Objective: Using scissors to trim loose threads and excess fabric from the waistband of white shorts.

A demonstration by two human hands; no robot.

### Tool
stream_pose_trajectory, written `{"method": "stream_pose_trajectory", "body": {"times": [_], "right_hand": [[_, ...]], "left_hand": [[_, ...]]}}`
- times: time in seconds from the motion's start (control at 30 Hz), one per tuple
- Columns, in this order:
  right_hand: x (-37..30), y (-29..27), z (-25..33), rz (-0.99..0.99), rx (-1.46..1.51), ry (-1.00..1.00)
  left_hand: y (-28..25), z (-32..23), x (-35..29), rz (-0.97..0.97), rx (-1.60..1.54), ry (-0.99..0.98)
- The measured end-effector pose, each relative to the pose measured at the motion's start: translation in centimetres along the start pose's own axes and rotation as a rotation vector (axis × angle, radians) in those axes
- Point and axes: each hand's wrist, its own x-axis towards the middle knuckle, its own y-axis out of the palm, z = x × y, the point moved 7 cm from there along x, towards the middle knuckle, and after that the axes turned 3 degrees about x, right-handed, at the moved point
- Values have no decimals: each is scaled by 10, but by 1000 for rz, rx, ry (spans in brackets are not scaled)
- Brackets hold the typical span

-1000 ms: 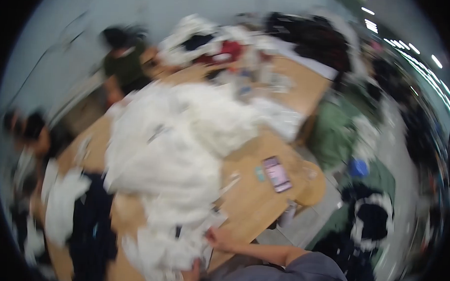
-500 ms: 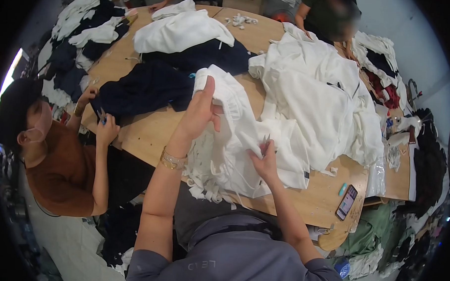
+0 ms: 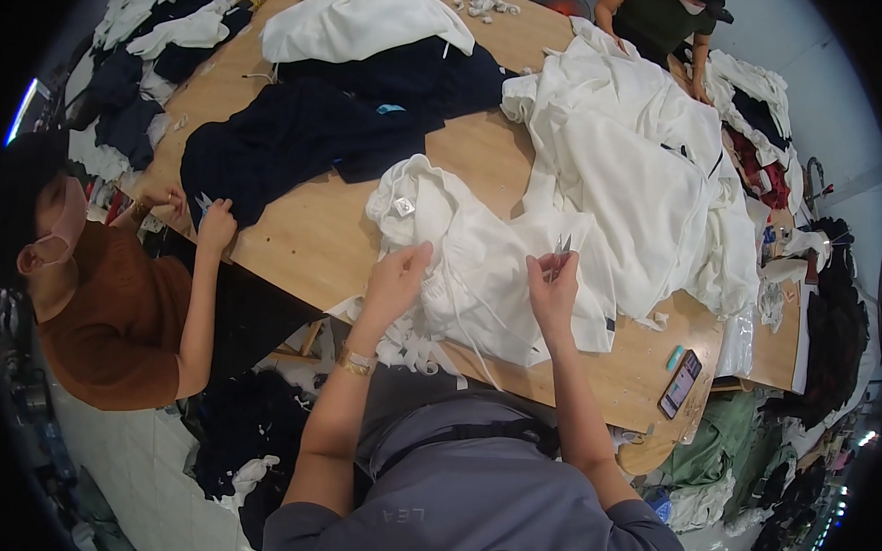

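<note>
At twelve o'clock, the white cloth drawstring garment (image 3: pixel 494 277) could be nicked by the pointed silver snips (image 3: pixel 563 245) held in the right hand's (image 3: pixel 554 291) fingers — if slack is left by the left hand (image 3: pixel 394 286), its grip indiscernible.

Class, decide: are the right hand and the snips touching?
Touching: the head view shows the right hand closed around the snips, their blades jutting out.

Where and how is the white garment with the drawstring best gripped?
The white garment is probably best pinched at its waistband, the left hand coming from the left: the waistband gapes open at the far-left end, a label showing inside, so it offers a free edge. The right hand holds snips.
</note>
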Motion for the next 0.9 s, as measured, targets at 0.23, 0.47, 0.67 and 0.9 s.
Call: {"method": "stream_pose_trajectory", "body": {"times": [0.23, 0.47, 0.67, 0.9], "right_hand": [[-35, 4, 10, 31, -315, -180], [-27, -6, -34, 140, -166, -29], [34, -51, 110, 96, 533, -187], [99, -21, 169, -140, -41, -520]], "left_hand": [[8, -13, -24, -108, 422, 141], [11, -18, -11, 22, 375, 232], [-42, -123, -25, -113, -308, 393], [-67, -138, -10, -157, -713, 463]]}}
